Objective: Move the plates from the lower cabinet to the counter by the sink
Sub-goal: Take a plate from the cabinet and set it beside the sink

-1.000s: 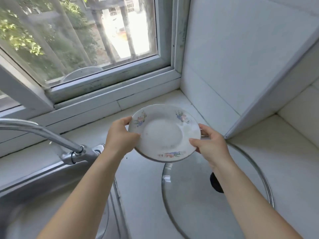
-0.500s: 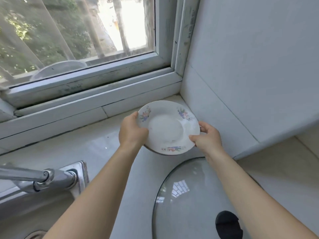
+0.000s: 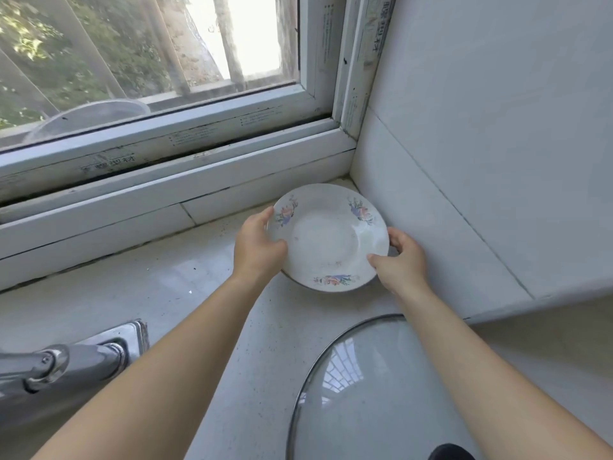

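The plate point(image 3: 326, 237) has gone from hanging over the glass lid point(image 3: 371, 393) to sitting low in the back corner of the counter point(image 3: 185, 293), just beside the wall and under the window sill point(image 3: 166, 200); whether it already rests there I cannot tell. The left hand point(image 3: 257, 249) and right hand point(image 3: 401, 257) stay clamped on opposite rims. Compared with a second ago, plate and hands are farther forward, so this plate looks nearly delivered and letting go seems next.
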Available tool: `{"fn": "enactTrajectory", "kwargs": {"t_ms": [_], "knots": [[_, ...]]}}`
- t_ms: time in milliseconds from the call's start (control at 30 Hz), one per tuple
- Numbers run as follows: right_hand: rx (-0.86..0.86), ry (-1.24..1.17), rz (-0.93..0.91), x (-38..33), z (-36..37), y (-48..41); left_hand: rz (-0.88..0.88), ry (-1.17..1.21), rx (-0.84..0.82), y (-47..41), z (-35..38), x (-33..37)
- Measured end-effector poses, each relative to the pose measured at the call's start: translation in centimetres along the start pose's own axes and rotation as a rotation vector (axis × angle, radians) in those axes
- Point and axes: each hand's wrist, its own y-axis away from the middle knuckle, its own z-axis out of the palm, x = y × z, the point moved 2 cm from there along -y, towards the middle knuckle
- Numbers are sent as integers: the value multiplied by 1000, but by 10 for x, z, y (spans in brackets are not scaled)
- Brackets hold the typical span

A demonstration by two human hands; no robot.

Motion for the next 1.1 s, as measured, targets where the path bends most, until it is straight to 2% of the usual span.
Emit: {"fn": "enactTrajectory", "kwargs": {"t_ms": [433, 633, 967, 1100], "knots": [[11, 14, -36, 4, 2, -8, 24, -2, -9, -6, 7, -13], [26, 91, -66, 0, 5, -4, 13, -20, -20, -6, 6, -16], [1, 279, -97, -5, 8, 6, 214, -450, -111, 2, 0, -9], [-42, 489, -180, -8, 6, 18, 344, -555, -109, 13, -2, -11]]}}
